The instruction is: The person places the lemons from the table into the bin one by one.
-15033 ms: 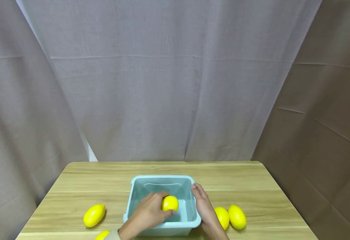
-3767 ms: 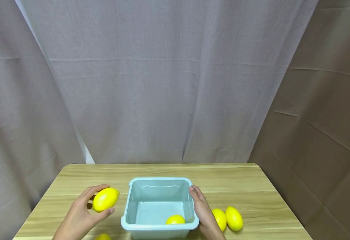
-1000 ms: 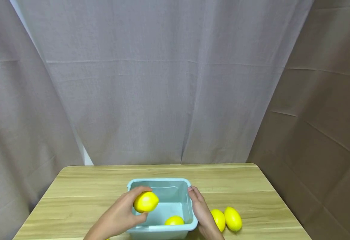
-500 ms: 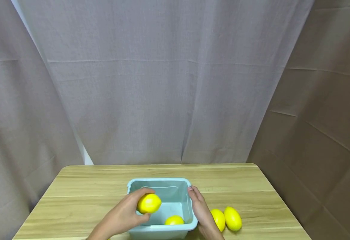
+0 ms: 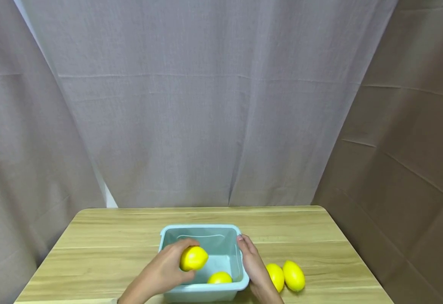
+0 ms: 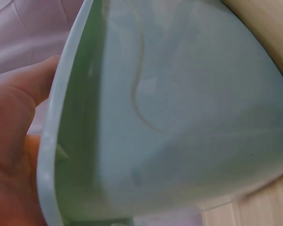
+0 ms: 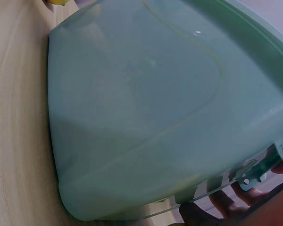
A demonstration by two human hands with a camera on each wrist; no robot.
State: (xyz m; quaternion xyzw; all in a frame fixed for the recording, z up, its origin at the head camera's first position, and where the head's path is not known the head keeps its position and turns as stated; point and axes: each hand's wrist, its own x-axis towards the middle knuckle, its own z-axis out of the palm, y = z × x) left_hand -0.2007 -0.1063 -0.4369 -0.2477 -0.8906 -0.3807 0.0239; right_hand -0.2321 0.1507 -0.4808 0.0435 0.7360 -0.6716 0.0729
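The left hand (image 5: 168,267) pinched a smooth, glossy yellow lemon (image 5: 194,258), oval with a blunt tip, between the thumb on its near side and fingers curved round its far side. Beneath these fingers opened a pale blue-green plastic bin (image 5: 206,289), boxy, with rounded corners and a thick rim; how deep the held fruit hung could not be told. To their right, a second lemon (image 5: 220,277) lay inside, its lower part hidden by the front wall. The right hand (image 5: 255,267) gripped the bin's right rim between thumb and fingers. Just right of that hand, a third lemon (image 5: 276,276), partly covered by the wrist, touched or nearly touched a fourth lemon (image 5: 294,275). Wood-grained worktop (image 5: 103,249) spread around both hands; beyond the fingers hung a creased grey curtain (image 5: 160,126), with brown cloth (image 5: 403,169) farther right.
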